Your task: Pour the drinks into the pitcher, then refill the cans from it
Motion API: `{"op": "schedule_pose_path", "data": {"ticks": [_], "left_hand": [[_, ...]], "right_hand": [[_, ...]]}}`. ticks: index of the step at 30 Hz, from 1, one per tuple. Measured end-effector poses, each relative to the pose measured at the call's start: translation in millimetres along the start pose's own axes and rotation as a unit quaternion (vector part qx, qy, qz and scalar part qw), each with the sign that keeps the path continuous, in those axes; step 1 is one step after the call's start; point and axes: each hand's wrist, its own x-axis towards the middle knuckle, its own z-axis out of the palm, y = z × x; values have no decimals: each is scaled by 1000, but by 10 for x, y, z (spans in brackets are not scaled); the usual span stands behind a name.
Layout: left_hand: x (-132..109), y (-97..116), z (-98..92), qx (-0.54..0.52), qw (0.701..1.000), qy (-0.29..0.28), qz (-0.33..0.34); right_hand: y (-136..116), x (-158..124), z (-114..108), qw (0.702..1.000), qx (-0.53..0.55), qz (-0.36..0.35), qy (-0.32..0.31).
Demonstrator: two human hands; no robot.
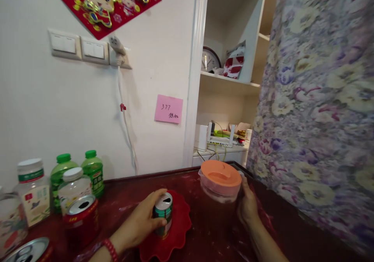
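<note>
While the left hand [143,220] grips the opened green can [164,207] on the red scalloped plate [181,220] at bottom centre, the right hand [248,206], holding the orange-lidded container [221,173] by its side right of centre, should steady it, both best kept upright.

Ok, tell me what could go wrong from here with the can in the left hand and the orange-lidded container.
The green can is open on top; if the left hand tips it, any contents could spill. The orange-lidded container might slip, with only the right hand at its side.
</note>
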Motion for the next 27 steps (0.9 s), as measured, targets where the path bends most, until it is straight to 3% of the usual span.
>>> {"op": "schedule_pose_path", "data": {"ticks": [4,8,12,19,24,27], "left_hand": [[-26,48,19,-15,1000,8,-4],[-49,42,53,-19,999,28,-14],[-77,82,54,-9,999,32,-21],[-97,157,34,11,999,32,-8],[-87,86,60,5,999,39,-13],[-105,87,70,9,999,45,-20]], "right_hand": [[-55,12,-58,997,47,44,-46],[-55,47,-129,984,118,118,-54],[-56,50,-143,985,98,138,-41],[-176,174,-218,972,94,203,-79],[-159,236,-191,968,78,224,-86],[-158,161,-76,970,99,195,-109]]}}
